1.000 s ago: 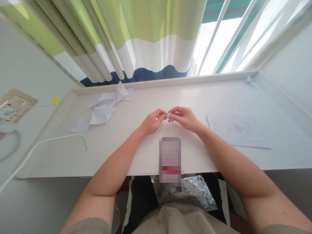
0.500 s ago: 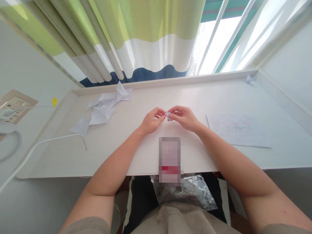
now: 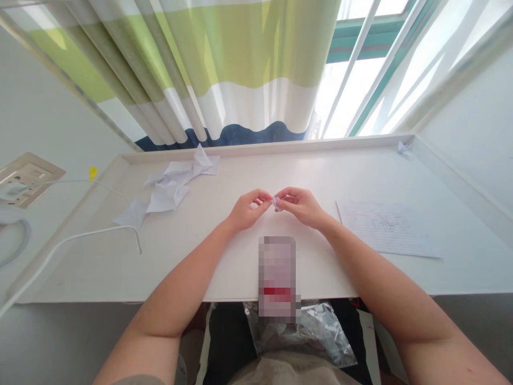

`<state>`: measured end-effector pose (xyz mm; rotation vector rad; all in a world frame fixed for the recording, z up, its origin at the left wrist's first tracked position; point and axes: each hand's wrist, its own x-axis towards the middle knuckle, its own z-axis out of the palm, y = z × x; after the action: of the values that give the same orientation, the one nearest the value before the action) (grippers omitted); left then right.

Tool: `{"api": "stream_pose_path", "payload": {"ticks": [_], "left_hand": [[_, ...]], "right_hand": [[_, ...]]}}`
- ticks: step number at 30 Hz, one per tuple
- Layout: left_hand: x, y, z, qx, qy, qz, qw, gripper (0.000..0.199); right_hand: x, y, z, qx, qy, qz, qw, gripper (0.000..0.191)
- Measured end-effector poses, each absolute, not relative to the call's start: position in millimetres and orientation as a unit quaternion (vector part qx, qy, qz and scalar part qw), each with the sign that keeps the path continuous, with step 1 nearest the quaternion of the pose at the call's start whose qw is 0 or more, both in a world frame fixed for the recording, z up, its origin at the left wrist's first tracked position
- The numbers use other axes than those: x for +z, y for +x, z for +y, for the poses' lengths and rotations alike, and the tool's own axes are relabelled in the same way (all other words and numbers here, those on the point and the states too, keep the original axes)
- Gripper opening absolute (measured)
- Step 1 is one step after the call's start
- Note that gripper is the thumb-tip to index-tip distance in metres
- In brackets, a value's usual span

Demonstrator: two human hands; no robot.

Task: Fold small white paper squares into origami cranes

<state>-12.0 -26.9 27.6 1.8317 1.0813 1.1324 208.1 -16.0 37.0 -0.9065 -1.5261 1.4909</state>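
Observation:
Above the middle of the white desk (image 3: 240,267), a small folded piece of white paper (image 3: 276,203) sits between my two hands. My right hand (image 3: 300,206) pinches it between thumb and fingers. From the other side, the thumb and fingertips of my left hand (image 3: 250,209) close together at the paper's left edge. The paper's exact shape is too small to make out, and my fingers cover part of it. Nearer to me, a phone-shaped object (image 3: 277,267), blurred by pixelation, lies at the desk's front edge.
Several folded white papers (image 3: 168,192) lie at the back left, and a small one (image 3: 404,148) in the far right corner. A lined sheet (image 3: 388,227) lies at right. White cables (image 3: 100,230) cross the left side from a wall socket (image 3: 30,179). Clear plastic (image 3: 312,331) lies on my lap.
The whole view has shifted, so the desk and hands appear slightly lower. Both hands keep their places at the small folded paper, with only slight finger movement.

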Motion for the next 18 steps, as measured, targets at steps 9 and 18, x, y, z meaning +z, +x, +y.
{"api": "stream_pose_path", "payload": {"ticks": [9, 18], "left_hand": [[29.3, -10.9, -27.5, 0.436, 0.711, 0.392, 0.388, 0.007], [21.6, -4.5, -28.3, 0.460, 0.705, 0.387, 0.377, 0.010]], "right_hand": [[37.3, 206.9, -17.3, 0.600, -0.339, -0.613, 0.386, 0.045], [40.3, 208.4, -16.5, 0.602, -0.328, -0.611, 0.396, 0.044]]}}
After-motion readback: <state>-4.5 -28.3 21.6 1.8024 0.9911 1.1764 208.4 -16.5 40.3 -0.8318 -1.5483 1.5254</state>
